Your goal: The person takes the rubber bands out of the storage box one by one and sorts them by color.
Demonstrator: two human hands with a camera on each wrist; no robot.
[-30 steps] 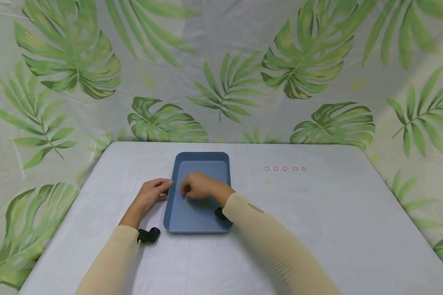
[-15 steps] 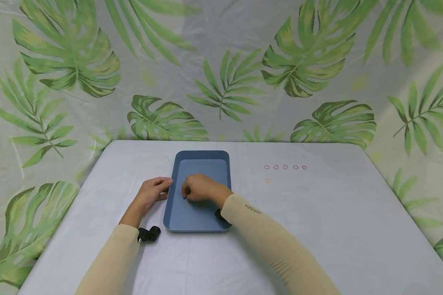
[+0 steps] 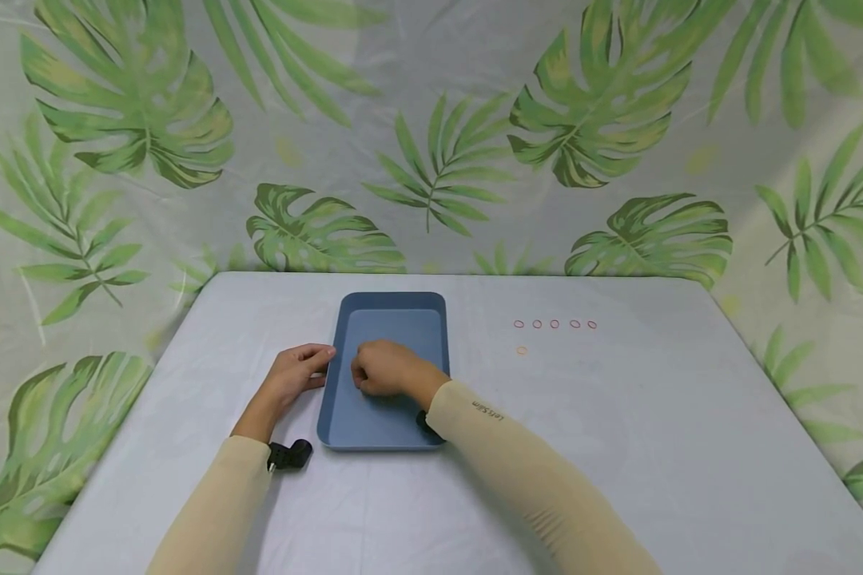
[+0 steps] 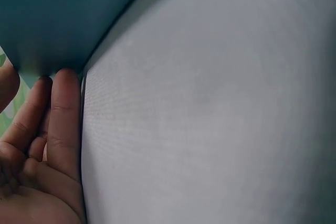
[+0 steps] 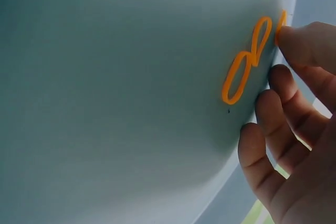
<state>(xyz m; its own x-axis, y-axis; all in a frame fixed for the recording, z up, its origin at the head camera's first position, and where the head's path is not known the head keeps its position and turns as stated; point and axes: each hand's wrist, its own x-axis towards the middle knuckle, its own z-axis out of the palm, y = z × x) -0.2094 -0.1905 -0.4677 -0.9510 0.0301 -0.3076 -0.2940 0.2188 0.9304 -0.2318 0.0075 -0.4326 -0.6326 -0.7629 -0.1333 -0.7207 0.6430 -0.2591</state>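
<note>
A blue rectangular tray (image 3: 383, 443) lies on the table. My right hand (image 3: 388, 367) is over its middle, fingers curled downward. In the right wrist view, the thumb tip of my right hand (image 5: 299, 114) is at an orange rubber band (image 5: 282, 22), which it seems to pinch; the index fingertip is hidden. Two more orange rubber bands (image 5: 239, 77) lie next to each other on the tray floor. My left hand (image 3: 295, 377) touches the tray's left side. In the left wrist view its fingers (image 4: 65, 108) extend nearly straight to the tray wall (image 4: 58, 24).
Right of the tray, several red rubber bands (image 3: 554, 324) form a row on the white tablecloth (image 3: 618, 415). A single orange rubber band (image 3: 521, 350) lies below the row's left end. A leaf-patterned cloth (image 3: 439, 160) hangs behind the table.
My right hand has shifted slightly toward me and now covers the orange bands that showed below it in the head view. The left hand stays at the tray's side.
</note>
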